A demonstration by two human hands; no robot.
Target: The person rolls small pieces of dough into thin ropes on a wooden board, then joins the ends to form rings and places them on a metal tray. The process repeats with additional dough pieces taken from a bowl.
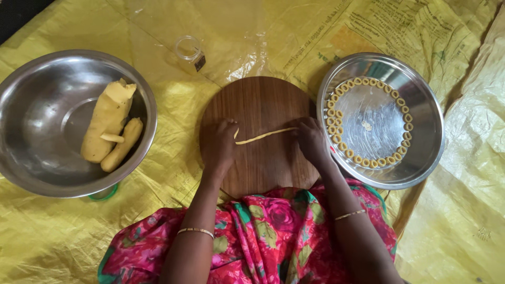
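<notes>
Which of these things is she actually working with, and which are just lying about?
In use: dough rope, board, left hand, right hand, plate of rings, bowl of dough.
Lying about: jar, green lid.

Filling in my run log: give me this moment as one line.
left hand on dough rope end | right hand on other end | rope on round wooden board | dough rings in steel plate
</notes>
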